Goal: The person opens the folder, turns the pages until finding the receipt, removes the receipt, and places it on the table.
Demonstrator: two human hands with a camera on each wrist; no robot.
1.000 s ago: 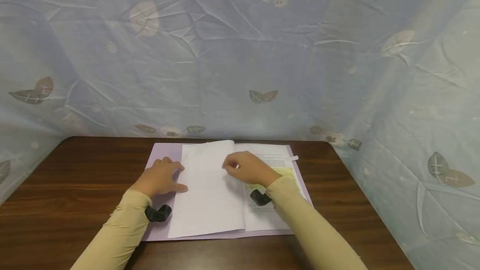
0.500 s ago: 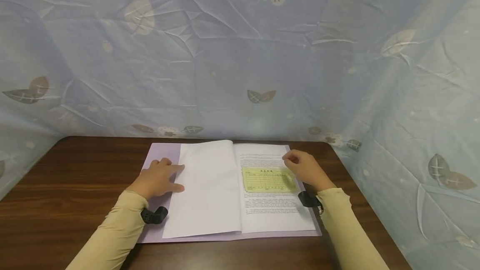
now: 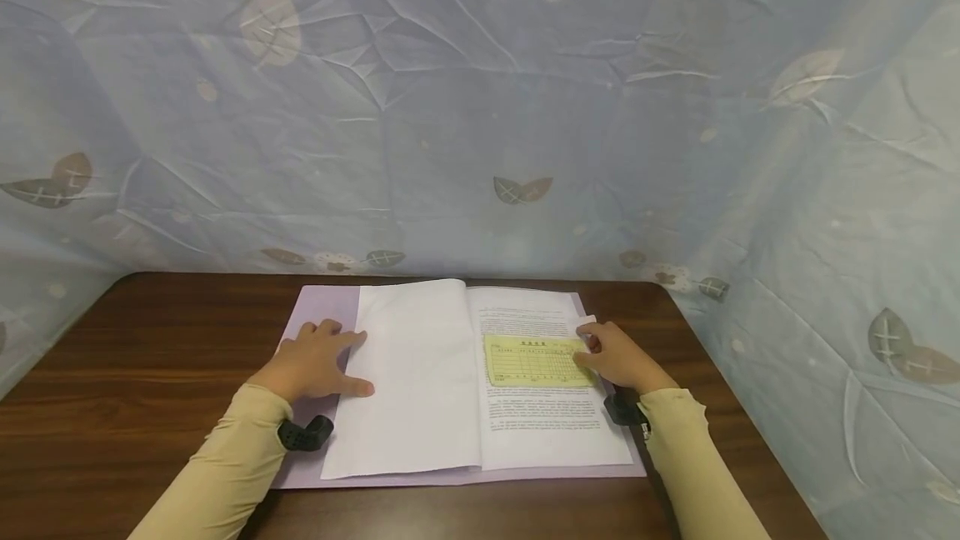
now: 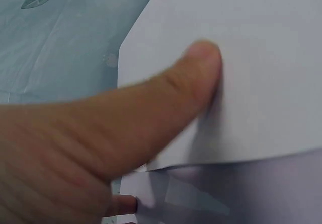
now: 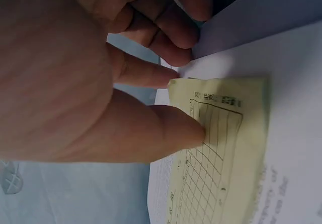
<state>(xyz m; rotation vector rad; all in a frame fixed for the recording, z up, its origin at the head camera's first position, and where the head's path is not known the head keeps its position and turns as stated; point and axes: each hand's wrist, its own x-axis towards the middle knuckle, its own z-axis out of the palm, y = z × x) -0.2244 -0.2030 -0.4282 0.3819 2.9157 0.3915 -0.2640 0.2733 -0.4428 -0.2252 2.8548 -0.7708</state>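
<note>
A lavender folder [image 3: 330,311] lies open on the table with white sheets inside. Its turned sheet [image 3: 420,382] on the left is blank, and the right sheet [image 3: 555,444] carries printed text. On that text lies a yellow form slip [image 3: 525,363] with a ruled table. My left hand [image 3: 315,361] rests at the blank sheet's left edge, thumb and fingers spread. My right hand [image 3: 622,357] reaches over the right edge; its thumb [image 5: 183,128] touches the yellow slip, while the index fingertip sits by the slip's edge, apart from the thumb.
The dark wooden table [image 3: 150,357] extends on both sides of the folder. A patterned pale-blue cloth [image 3: 450,132] hangs behind it and at the sides. A small white tab [image 3: 587,320] sticks out at the right sheet's edge, near my right fingers.
My right hand has moved right from above the blank sheet to the right edge, uncovering the yellow slip, then lowered its thumb onto it. My left hand has stayed nearly in place.
</note>
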